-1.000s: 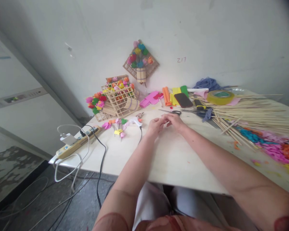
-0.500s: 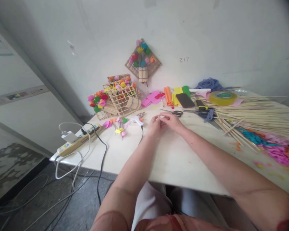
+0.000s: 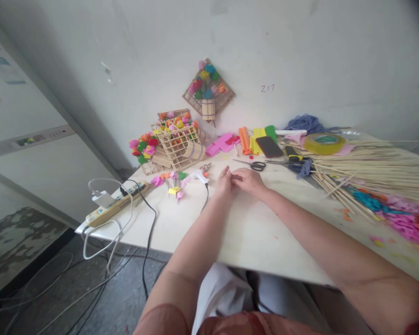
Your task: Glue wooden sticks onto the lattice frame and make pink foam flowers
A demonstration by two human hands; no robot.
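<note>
My left hand (image 3: 225, 182) and my right hand (image 3: 247, 179) meet over the middle of the table, fingers closed against each other. Whatever lies between them is hidden by the fingers. Just beyond my right hand lie black-handled scissors (image 3: 256, 165). Left of my left hand rests a white glue gun (image 3: 199, 176) with a black cord. Beside it are small paper flowers on stems, one with a yellow paper piece (image 3: 173, 191).
Stick lattices with paper flowers (image 3: 178, 144) stand at the back left. A power strip (image 3: 115, 204) lies at the left edge. Crepe paper rolls (image 3: 244, 140), a phone (image 3: 269, 147), tape (image 3: 324, 143), bamboo sticks (image 3: 363, 163) and coloured paper scraps (image 3: 401, 223) fill the back and right.
My left thumb has lifted and my right fingers have shifted against the left hand. The pale bit seen between the fingertips earlier is hidden now. The view has shifted slightly.
</note>
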